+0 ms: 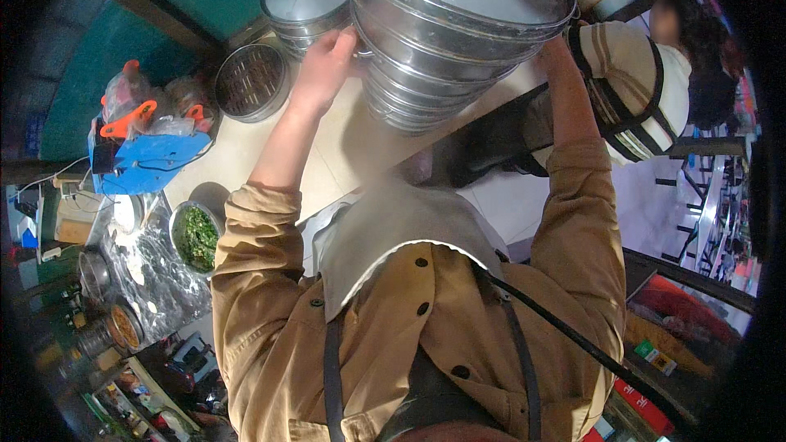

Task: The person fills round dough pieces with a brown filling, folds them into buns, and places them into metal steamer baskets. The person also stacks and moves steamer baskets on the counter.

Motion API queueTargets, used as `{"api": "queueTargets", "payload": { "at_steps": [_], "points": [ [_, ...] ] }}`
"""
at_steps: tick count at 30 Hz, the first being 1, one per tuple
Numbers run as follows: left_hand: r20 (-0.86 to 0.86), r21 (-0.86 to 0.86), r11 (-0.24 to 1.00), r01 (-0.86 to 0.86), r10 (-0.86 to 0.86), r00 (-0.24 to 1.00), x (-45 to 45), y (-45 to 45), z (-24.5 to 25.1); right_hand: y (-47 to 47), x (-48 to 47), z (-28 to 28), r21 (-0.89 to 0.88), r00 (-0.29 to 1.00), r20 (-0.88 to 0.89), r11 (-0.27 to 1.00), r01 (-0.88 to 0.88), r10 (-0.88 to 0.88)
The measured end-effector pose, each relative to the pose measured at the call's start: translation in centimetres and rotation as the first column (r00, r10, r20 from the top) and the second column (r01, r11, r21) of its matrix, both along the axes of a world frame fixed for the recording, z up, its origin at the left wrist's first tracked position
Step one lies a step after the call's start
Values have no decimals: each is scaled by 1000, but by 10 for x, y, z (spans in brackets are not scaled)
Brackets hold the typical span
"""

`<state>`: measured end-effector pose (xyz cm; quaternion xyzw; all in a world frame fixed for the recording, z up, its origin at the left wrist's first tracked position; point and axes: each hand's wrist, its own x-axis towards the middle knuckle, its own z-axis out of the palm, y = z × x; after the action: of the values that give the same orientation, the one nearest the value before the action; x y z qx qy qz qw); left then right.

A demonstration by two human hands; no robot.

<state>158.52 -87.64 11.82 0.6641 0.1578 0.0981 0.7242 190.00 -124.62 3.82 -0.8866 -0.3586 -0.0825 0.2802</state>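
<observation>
In front of me rises a tall stack of round metal steamer baskets (436, 55), its top tier with a cloudy, pale lid or surface. My left hand (325, 61) grips the stack's left side at a small ring handle, fingers curled. On the far side, my right hand (552, 52) is at the stack's right edge, its fingers mostly hidden behind the metal. A shorter covered steamer stack (307, 3) stands just behind and left. Beside it, a single steamer tier with a slotted base (252, 83) rests on the pale tabletop (319, 153).
A metal bowl of chopped greens (198, 236) sits at the left by a floury dark worktop (147, 264). Beyond are a blue board (153, 162) with orange-handled items in plastic bags, and a pan of brown filling (126, 325). Another person in a striped top (632, 86) is close at the right.
</observation>
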Motion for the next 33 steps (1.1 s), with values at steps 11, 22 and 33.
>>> {"api": "queueTargets", "payload": {
  "at_steps": [11,22,33],
  "points": [
    [284,452,889,71,-219,934,45,11,66,-25,27,62,-241,877,433,964,-108,207],
    [119,300,947,111,-153,981,82,7,105,-21,12,119,83,982,-186,996,-16,32],
    [-15,229,900,-372,385,923,-91,126,78,139,-162,132,287,979,-204,955,78,-19]
  ]
}}
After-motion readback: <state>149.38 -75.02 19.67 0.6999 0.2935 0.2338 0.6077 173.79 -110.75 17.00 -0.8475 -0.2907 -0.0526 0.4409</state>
